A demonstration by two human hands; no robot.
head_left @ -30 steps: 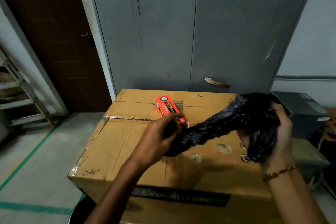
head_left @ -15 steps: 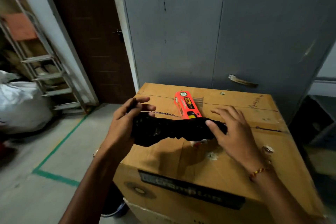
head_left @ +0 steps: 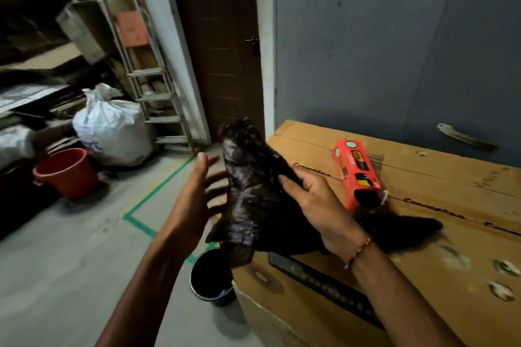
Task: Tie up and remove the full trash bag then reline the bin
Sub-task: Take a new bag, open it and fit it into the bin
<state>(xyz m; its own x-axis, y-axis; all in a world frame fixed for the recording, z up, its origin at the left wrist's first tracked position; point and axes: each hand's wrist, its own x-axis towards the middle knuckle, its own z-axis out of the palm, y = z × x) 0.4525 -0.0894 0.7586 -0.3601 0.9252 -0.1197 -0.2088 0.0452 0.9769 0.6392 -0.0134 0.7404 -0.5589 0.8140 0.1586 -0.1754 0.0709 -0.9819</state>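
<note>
My right hand [head_left: 315, 203] grips a crumpled, folded black trash bag [head_left: 248, 194] and holds it up over the left edge of a cardboard box [head_left: 423, 234]. Its far end points up and away, and part of it trails back onto the box top. My left hand [head_left: 197, 194] is spread open just left of the bag, fingers apart, not holding it. An orange carton of bags [head_left: 356, 173] lies on the box beside my right hand. Down on the floor, against the box's left side, stands a small dark bin [head_left: 210, 276], its inside dark.
A red bucket [head_left: 66, 172] and a full white sack [head_left: 111, 124] stand on the floor at left, with a metal ladder [head_left: 141, 65] behind them. A grey steel cabinet [head_left: 394, 51] rises behind the box. Green tape lines [head_left: 158, 189] mark the concrete floor.
The view has swung left and down, bringing the bin, bucket and sack into sight. My left hand let go of the bag and opened; my right hand now holds it, raised and turned upright.
</note>
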